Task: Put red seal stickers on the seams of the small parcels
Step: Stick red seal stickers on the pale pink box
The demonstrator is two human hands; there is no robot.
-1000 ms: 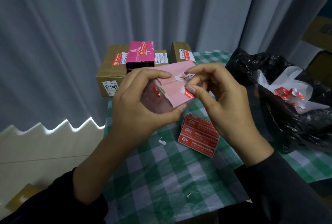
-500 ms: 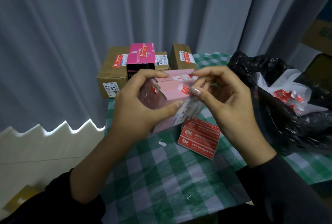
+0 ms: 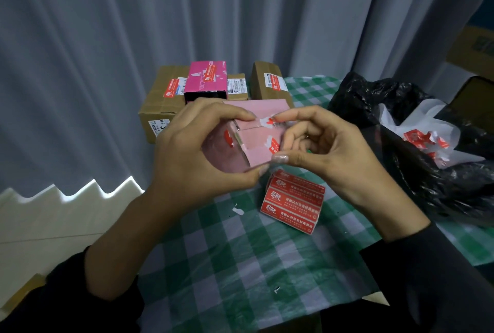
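Pale pink cardboard parcel [image 3: 256, 142] held up over the green-checked surface [image 3: 240, 257], seam facing me.
My left hand [image 3: 192, 151] has its fingers clenched round the parcel to steady it; my right hand [image 3: 328, 153] pinches the flap end, forefinger pressing a small red seal sticker [image 3: 268, 121] across the seam.

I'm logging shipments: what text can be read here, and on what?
Red sticker sheet: white Chinese lines, too blurred to quote.
Big brown box label: perhaps "1-2"; rest hidden.
Magenta box, rear brown box labels, pink parcel stickers: too small.
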